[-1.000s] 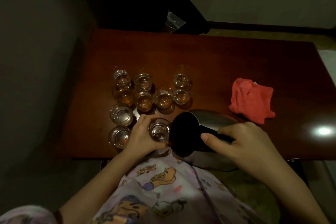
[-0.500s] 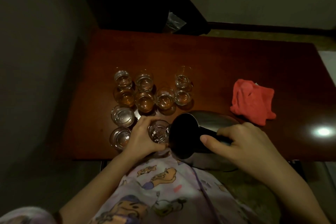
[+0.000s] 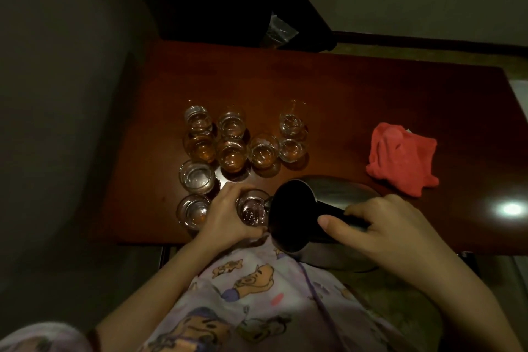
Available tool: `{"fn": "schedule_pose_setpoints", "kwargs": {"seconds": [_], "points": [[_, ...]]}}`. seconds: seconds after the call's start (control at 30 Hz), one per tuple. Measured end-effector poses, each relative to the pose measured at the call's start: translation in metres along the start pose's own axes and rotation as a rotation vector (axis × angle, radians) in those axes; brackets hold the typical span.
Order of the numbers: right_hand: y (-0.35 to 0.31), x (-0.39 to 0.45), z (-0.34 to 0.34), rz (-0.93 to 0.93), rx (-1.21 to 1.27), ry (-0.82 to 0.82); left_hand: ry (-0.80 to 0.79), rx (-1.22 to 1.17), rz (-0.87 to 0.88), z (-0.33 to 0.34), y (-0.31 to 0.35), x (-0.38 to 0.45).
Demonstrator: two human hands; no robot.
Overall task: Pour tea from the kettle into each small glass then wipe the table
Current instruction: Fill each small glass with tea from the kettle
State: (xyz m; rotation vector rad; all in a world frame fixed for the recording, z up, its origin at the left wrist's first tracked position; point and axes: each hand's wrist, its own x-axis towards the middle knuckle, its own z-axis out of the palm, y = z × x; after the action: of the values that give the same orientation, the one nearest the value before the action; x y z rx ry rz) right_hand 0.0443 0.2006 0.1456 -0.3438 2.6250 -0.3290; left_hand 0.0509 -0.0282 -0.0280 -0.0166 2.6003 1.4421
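My right hand (image 3: 385, 233) grips the black handle of a steel kettle (image 3: 340, 191), tipped left with its dark lid facing me and its spout at the rim of a small glass (image 3: 253, 210). My left hand (image 3: 227, 216) wraps around that glass at the near edge of the brown table (image 3: 343, 100). Bubbling liquid shows inside the glass. Several other small glasses stand behind and to the left: some hold amber tea (image 3: 200, 147), while two at the left (image 3: 197, 177) look clear.
A crumpled red cloth (image 3: 403, 163) lies on the table to the right of the kettle. A bright light reflection sits near the right front edge. A dark chair or bag stands beyond the far edge. A wall runs along the left.
The kettle has stayed tipped at the held glass and liquid now froths inside it. Both hands have kept their places.
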Motion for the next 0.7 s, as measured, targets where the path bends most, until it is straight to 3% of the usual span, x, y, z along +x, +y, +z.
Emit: {"fn": "schedule_pose_setpoints", "kwargs": {"seconds": [0.7], "points": [[-0.0058, -0.0005, -0.0057, -0.041, -0.139, -0.041, -0.059, 0.006, 0.043, -0.0005, 0.0009, 0.0079]]}}
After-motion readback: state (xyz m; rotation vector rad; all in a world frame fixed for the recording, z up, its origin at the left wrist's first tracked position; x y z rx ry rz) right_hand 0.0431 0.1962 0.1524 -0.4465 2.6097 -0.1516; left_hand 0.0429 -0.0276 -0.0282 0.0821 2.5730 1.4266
